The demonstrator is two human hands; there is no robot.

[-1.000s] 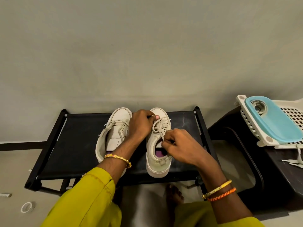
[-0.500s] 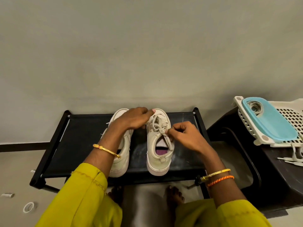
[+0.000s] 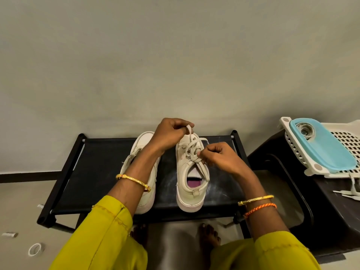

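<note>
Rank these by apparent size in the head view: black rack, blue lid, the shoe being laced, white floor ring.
Largest to smallest:
1. black rack
2. blue lid and shoe being laced: they look about alike, so left unranked
3. white floor ring

Shoe point(image 3: 191, 184) at the right grip point(image 3: 218, 158) looks like matt off-white leather, kinda scuffed; lace point(image 3: 189, 137) is flat woven cloth. Rack point(image 3: 109, 172) under it is dusty black cloth. Further right of that grip: perforated plastic basket point(image 3: 346, 139), smooth blue plastic lid point(image 3: 329, 154). Left-wrist bangle point(image 3: 134, 180) is shiny gold metal.
</note>
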